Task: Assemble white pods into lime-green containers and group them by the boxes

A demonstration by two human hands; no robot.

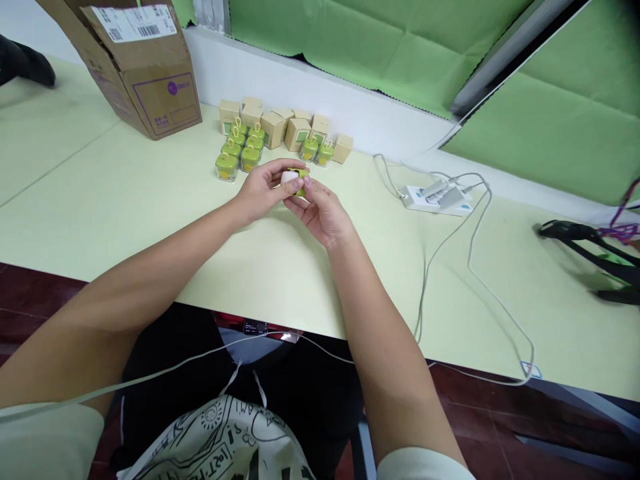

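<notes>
Above the middle of the table, my left hand (265, 190) and my right hand (320, 207) meet around a small white and yellow-green item (290, 177). Fingers of both hands close on it and cover much of it, so its exact kind is unclear. Just beyond my hands stand several small clear containers with green lids and loops (227, 165), grouped at the left. Two more such containers (317, 152) stand further right. Behind them is a row of small brown cardboard boxes (273, 128).
A large cardboard box (160, 93) with a label stands at the back left. At the right, a white power strip (437, 200) has plugs in it, and a white cable (473, 260) loops over the table's front edge. A black frame-like object (590, 247) lies far right.
</notes>
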